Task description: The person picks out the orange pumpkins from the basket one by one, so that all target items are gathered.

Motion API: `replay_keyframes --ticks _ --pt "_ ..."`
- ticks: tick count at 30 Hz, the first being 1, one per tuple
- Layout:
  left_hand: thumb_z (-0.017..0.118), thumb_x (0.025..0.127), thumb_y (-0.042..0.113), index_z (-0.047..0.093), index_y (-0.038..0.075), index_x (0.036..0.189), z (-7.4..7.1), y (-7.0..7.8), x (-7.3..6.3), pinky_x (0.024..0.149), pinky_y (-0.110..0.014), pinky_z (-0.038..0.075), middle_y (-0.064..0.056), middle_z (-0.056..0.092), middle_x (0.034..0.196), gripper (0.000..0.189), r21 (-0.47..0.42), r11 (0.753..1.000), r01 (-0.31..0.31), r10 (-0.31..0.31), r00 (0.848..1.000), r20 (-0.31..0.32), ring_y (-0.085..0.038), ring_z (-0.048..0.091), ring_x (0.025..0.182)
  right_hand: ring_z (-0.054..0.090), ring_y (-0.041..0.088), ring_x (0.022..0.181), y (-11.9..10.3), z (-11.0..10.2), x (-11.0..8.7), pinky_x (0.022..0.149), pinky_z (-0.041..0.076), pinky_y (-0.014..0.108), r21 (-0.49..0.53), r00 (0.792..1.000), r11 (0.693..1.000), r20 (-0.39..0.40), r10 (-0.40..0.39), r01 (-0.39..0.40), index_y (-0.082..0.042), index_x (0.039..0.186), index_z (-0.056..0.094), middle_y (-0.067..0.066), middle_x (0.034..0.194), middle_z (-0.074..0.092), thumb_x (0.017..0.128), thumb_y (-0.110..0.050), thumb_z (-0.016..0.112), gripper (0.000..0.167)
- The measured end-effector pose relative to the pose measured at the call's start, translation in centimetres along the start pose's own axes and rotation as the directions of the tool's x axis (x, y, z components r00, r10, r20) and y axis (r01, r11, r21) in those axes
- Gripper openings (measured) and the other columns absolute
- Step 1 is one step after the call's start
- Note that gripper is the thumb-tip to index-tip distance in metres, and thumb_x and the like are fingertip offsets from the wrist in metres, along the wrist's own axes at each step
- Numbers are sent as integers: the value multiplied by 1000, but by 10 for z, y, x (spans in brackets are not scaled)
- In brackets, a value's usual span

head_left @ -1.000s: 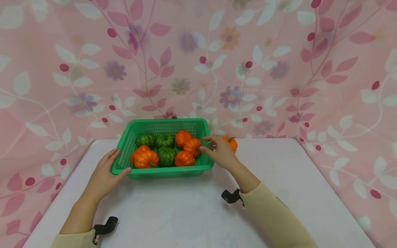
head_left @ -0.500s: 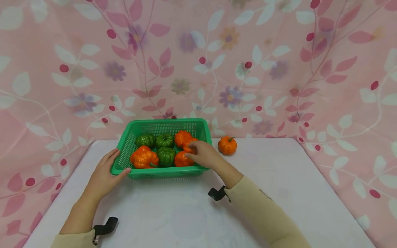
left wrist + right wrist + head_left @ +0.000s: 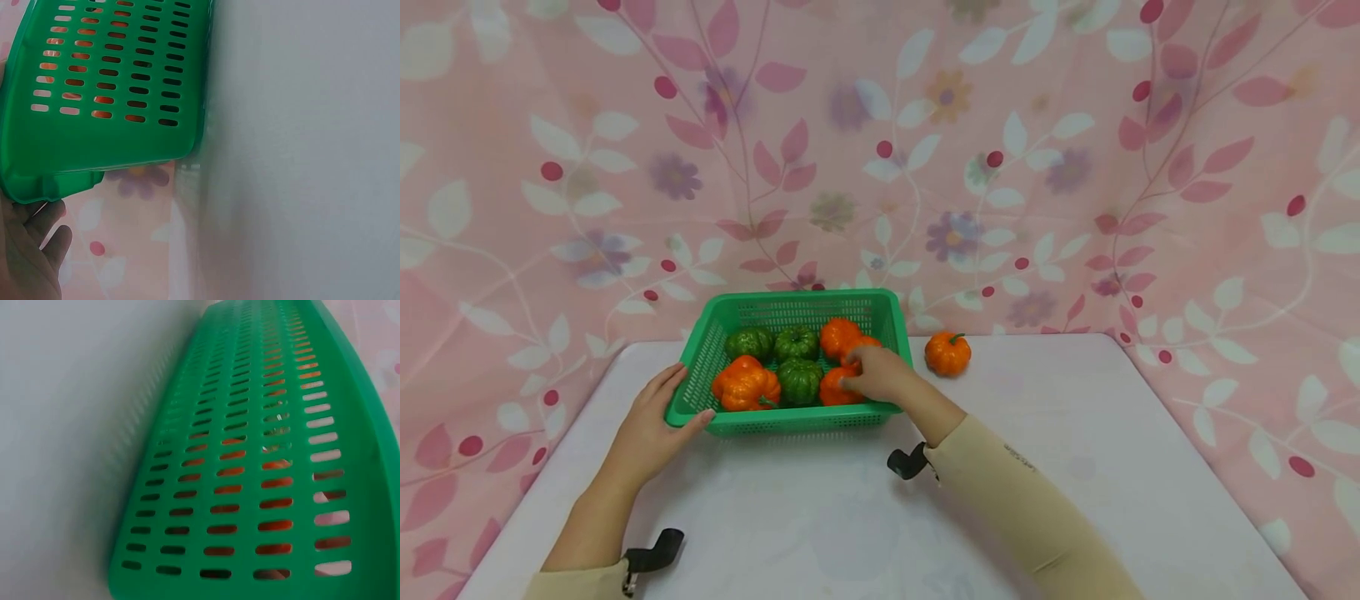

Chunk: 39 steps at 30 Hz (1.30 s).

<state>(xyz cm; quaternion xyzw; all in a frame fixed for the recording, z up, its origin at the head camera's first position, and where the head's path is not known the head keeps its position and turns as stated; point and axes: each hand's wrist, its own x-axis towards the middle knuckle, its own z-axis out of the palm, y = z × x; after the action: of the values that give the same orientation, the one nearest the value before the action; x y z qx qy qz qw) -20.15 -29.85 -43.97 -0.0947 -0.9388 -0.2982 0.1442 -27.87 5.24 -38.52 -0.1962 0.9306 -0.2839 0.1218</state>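
Observation:
A green plastic basket (image 3: 805, 419) stands on the table with small green pumpkins (image 3: 801, 382) and orange pumpkins (image 3: 747, 383) inside. At its front left corner, my left hand (image 3: 651, 429) touches the rim, fingers fairly straight along the left side and thumb by the front edge. In the left wrist view its fingers (image 3: 47, 222) lie just under the rim. My right hand (image 3: 883, 377) reaches over the right end of the basket, fingers and thumb bent about the front right orange pumpkin (image 3: 835, 388), partly hiding it. Another orange pumpkin (image 3: 865, 342) shows just behind the fingers.
One orange pumpkin (image 3: 948, 354) sits outside the basket, to its right. A white cloth covers the table (image 3: 820, 517). Close behind hangs a pink floral curtain (image 3: 880, 167). The basket's slotted side (image 3: 237, 475) fills much of the right wrist view.
My right hand has moved left and down from the basket's right rim to the orange pumpkins inside, uncovering the pumpkin outside. My left hand has stayed at the corner.

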Motion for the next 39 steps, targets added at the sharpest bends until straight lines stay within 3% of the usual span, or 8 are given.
replay_keyframes --ticks 10,20,31,39 --pt "72 91 41 34 -4 152 0 1 0 106 -73 26 -22 30 157 85 6 1000 5 -5 1000 1 -50 27 140 60 29 116 -2 9 1 98 50 42 14 999 999 7 43 -44 -8 132 63 8 127 66 93 -33 71 46" --pt "72 91 41 34 -3 153 2 -3 -1 106 -73 26 -20 29 158 85 0 1000 4 -4 1000 -2 -49 27 141 62 26 106 -2 4 -3 89 53 39 49 999 998 -30 26 -24 -10 126 66 6 122 67 89 -35 76 45" --pt "71 91 42 34 -4 153 1 -3 -1 107 -73 25 -21 30 158 85 1 1000 1 -1 1000 -6 -49 27 141 60 23 107 -1 -28 -25 85 55 38 215 993 977 -121 14 12 -20 126 65 3 123 64 89 -38 76 43" --pt "73 90 41 34 -3 152 1 -4 0 106 -73 26 -21 30 158 85 -3 1000 -1 1 1000 -4 -49 27 141 60 24 109 12 -58 -55 88 55 40 318 964 943 -264 -8 95 -18 131 63 3 122 64 89 -35 77 47"
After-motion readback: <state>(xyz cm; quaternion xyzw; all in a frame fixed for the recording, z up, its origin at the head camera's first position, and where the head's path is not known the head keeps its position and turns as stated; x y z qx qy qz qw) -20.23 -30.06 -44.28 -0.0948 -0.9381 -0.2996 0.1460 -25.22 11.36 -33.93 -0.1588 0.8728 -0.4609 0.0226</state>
